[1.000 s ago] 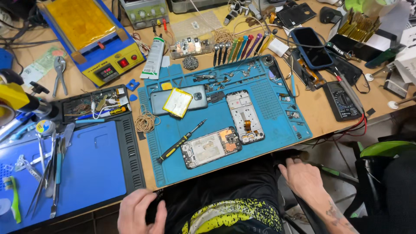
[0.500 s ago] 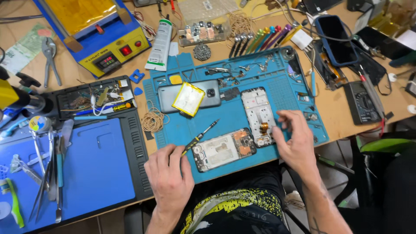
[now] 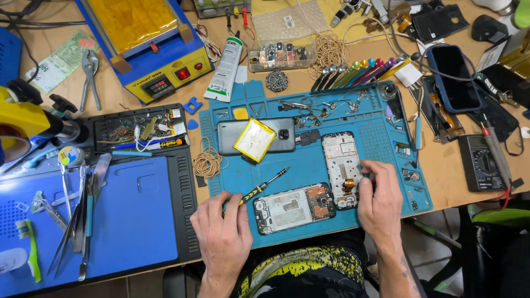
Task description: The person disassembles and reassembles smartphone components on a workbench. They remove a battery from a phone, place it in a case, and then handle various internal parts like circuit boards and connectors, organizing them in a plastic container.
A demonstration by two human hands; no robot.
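Hands low at the near edge of a teal silicone repair mat [image 3: 381, 138], ribbed and moulded with small tray pockets along its top. Left hand [image 3: 223, 232] lies palm down, fingers loosely spread, fingertips on the yellow-and-black striped handle of a slim screwdriver [image 3: 264, 187]; whether it grips the tool or only rests on it cannot be told. The driver lies diagonally, metal tip pointing up and right.

Right hand [image 3: 380, 201] is curled, fingertips drawn together at the right edge of a white mid-frame [image 3: 341, 165], a flat rectangular panel with cut-outs and a small copper-coloured part near its lower end. What the fingers pinch, if anything, is too small to see.

Between the hands lies an opened phone [image 3: 294, 208], landscape, dark rim, pale shielding and an orange-brown board section at its right end.

Further up the mat: a grey phone back [image 3: 229, 137] with a yellow foil-wrapped battery [image 3: 254, 139] lying tilted on it. A coil of thin tan wire [image 3: 210, 164] sits just off the mat's left edge. To the left, a smooth blue mat [image 3: 132, 215] with a black grooved border, metal tweezers [image 3: 66, 221] lying on its left side. On the wooden bench [image 3: 452, 165] to the right, a black multimeter [image 3: 481, 163].
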